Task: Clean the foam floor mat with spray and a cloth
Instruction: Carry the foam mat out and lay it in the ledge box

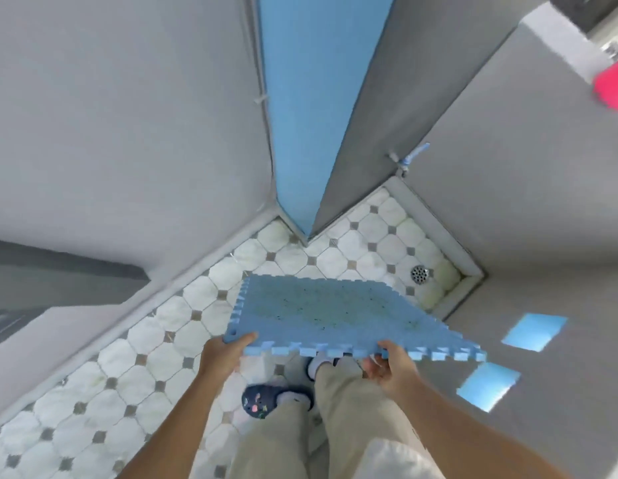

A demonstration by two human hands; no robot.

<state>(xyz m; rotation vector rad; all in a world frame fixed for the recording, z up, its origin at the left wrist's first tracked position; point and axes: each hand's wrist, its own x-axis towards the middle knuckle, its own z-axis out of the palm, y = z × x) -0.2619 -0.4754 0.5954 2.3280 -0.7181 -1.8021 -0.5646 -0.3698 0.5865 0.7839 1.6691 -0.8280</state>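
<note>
A blue foam floor mat [335, 312] with jigsaw edges hangs nearly flat in the air above the tiled floor, in the middle of the view. Its top face is speckled with dark spots and a greenish stain. My left hand [223, 352] grips its near left corner, thumb on top. My right hand [390, 369] holds the near edge further right, fingers underneath. No spray bottle or cloth shows in the view.
The white octagon-tiled floor [134, 368] runs between grey walls. A blue door [311, 115] stands ahead. A round floor drain [419, 273] sits in the right corner under a wall tap [406, 160]. My legs and a dark slipper [262, 401] are below the mat. A pink object [611, 88] is at the upper right.
</note>
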